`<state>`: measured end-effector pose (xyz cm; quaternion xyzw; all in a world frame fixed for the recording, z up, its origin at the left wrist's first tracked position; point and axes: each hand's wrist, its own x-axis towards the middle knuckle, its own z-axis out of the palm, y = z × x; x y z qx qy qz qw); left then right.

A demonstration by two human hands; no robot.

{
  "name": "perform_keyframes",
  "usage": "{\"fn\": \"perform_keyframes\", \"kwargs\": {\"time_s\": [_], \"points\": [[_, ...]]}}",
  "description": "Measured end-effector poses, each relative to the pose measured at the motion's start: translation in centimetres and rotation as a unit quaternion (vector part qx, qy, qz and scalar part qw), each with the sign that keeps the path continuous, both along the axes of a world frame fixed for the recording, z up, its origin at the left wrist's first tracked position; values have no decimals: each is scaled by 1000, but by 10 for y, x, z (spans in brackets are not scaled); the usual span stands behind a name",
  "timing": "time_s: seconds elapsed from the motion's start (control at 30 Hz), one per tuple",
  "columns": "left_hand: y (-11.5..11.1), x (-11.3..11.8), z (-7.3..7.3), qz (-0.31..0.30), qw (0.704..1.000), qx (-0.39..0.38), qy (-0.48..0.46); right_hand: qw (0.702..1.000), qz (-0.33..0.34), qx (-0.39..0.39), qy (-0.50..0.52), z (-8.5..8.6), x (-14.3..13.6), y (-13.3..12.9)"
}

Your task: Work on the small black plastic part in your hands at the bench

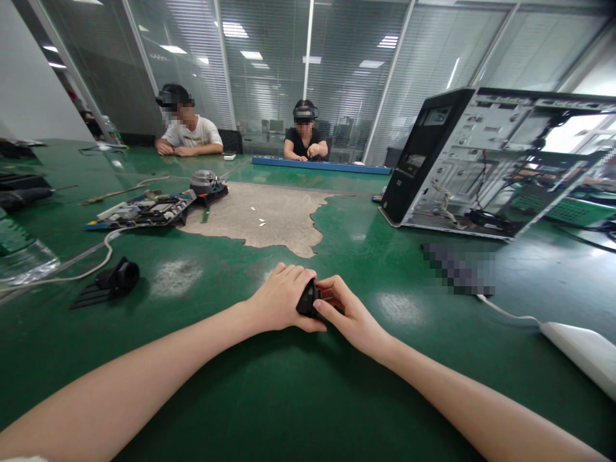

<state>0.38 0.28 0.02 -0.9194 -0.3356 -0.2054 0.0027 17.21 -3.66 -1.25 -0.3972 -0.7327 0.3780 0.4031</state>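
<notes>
My left hand (282,300) wraps round a small black ribbed object (307,299) just above or on the green table, palm turned down. From the other side my right hand (353,317) reaches in, its thumb and bent fingers pinching the object's right end. The fingers cover most of it, so its exact kind does not show. Left of my forearm lies a black plastic part (118,277) with a round ring and flat slats.
An open computer case (447,160) stands at the right, near a white power strip (582,353) with a cable. A circuit board (149,208) and a cooling fan (208,183) lie at left beyond a plastic bottle (24,250). Two people sit across the green table (231,404).
</notes>
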Motion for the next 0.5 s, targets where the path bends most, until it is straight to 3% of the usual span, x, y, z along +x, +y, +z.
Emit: {"fn": "perform_keyframes", "kwargs": {"time_s": [0.17,0.5], "points": [[-1,0,0,-6,1000,6,-7,998,4,65,-3,-2,1,-2],[0,0,1,1,1000,-3,1,1000,-15,-4,8,-1,-1,0]]}}
